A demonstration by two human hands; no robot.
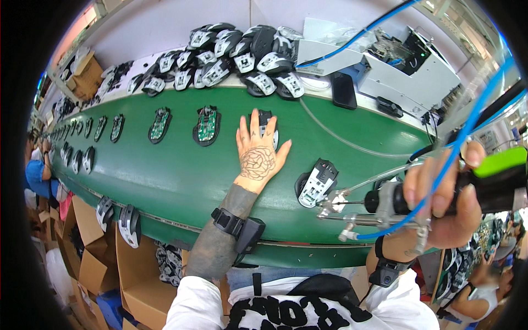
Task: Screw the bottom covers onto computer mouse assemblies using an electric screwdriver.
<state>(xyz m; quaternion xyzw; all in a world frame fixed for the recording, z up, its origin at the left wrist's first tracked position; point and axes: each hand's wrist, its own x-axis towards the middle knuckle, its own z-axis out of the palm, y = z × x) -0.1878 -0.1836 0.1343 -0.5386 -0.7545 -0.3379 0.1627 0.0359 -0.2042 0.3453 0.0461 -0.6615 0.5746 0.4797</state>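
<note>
My left hand (257, 157) reaches over the green belt, fingers spread and stretched out. It lies on a partly assembled computer mouse (265, 116) and hides most of it. In my right hand (445, 192) is a black and green power screwdriver (390, 198) with a blue air hose (440, 176) and metal fittings at its front. The tool lies nearly level, its tip pointing left. That tip is at the lower edge of another open mouse (319, 181), white and black, but whether it touches a screw I cannot tell.
Mice with bare green circuit boards (207, 126) line the green belt (181, 176) to the left. Mouse shells (217, 69) are heaped on the back ledge, beside a phone (344, 91) and a white machine (407, 77). Cardboard boxes (140, 286) stand below. Other people sit at both sides.
</note>
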